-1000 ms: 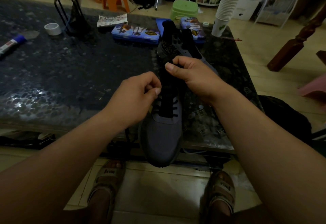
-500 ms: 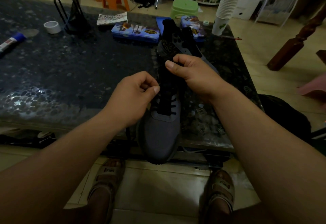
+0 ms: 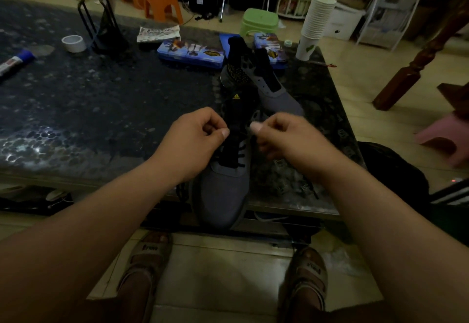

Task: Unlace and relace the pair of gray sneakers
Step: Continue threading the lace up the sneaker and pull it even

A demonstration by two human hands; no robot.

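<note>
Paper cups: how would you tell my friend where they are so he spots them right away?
Find the big dark speckled table and go to its far right corner, past the blue boxes. The stack of paper cups stands there. It is the only tall white tower on the table, leaning a little, and its bottom cup has a green mark.

**Dim interior under a wide-angle lens**

Illumination is weak and warm, strongest over the far floor point(image 3: 355, 73) and the stack of paper cups point(image 3: 317, 20). Specular glare marks the glossy counter point(image 3: 101, 109) toward its near left edge; the rest of its surface lies in shadow. The black lace point(image 3: 234, 156) barely separates from the dark shoe tongue. The right hand point(image 3: 286, 139) is smeared by blur; the left hand point(image 3: 195, 137) is sharper. Barrel distortion bows the counter's edge and enlarges the forearms at the lower corners.
</note>
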